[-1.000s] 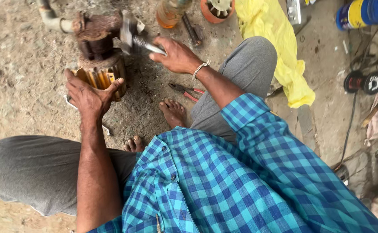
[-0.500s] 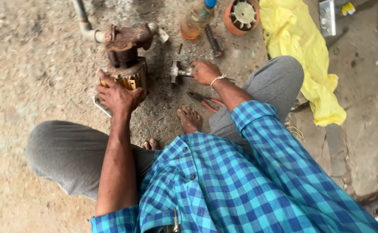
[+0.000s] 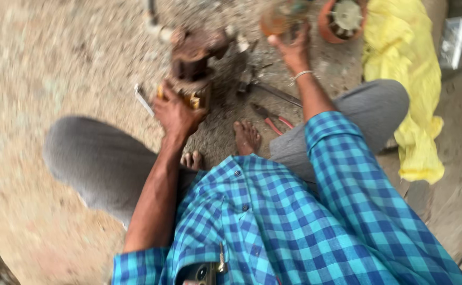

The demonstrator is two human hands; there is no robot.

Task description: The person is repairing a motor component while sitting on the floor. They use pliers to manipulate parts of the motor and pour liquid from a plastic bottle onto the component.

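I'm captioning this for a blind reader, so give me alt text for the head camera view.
Seen from above, a person in a blue checked shirt sits cross-legged on gritty ground, left hand resting on a rusty motor, right hand stretched towards an orange container. Red-handled pliers lie by the bare feet, a yellow cloth to the right; the picture is blurred.

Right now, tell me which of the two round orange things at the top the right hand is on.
The blurred orange container, left of the two: the right hand rests against it. The orange ring with the pale centre sits apart, beside the yellow cloth.
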